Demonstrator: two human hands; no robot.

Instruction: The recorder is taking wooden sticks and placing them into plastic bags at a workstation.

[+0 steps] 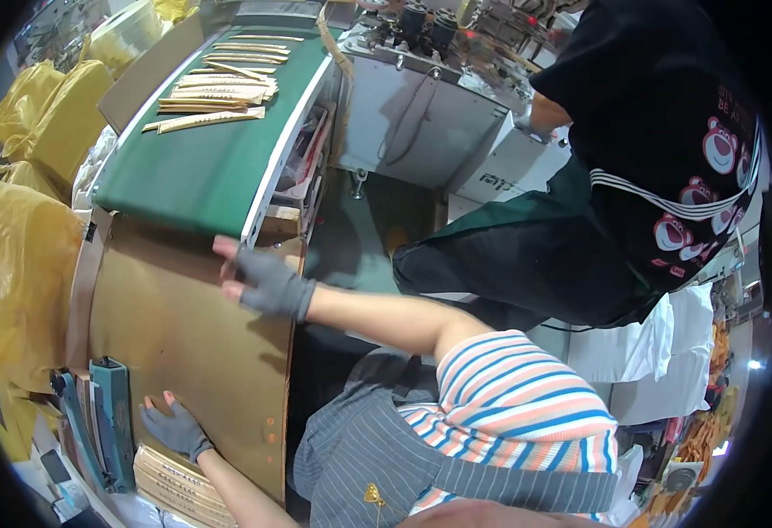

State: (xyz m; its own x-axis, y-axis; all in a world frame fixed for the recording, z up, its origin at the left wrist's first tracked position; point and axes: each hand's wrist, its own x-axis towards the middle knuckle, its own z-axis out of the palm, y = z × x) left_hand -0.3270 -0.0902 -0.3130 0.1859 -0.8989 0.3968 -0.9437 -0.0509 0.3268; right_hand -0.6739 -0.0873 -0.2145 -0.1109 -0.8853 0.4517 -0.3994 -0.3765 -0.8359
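Note:
My right hand, in a grey fingerless glove, hangs in the air near the end of the green conveyor belt. Its fingers are stretched out and hold nothing. On the belt lie several thin paper-wrapped sticks, partly piled across one another. My left hand, gloved the same way, rests with fingers spread on the brown board. Just below it is a stack of similar paper-wrapped sticks, and beside it stands a teal bar-shaped device that resembles a bag sealer.
Large yellow plastic bags line the left side. A person in black stands at the right by a grey machine. Under the belt are trays. White sacks sit at the right.

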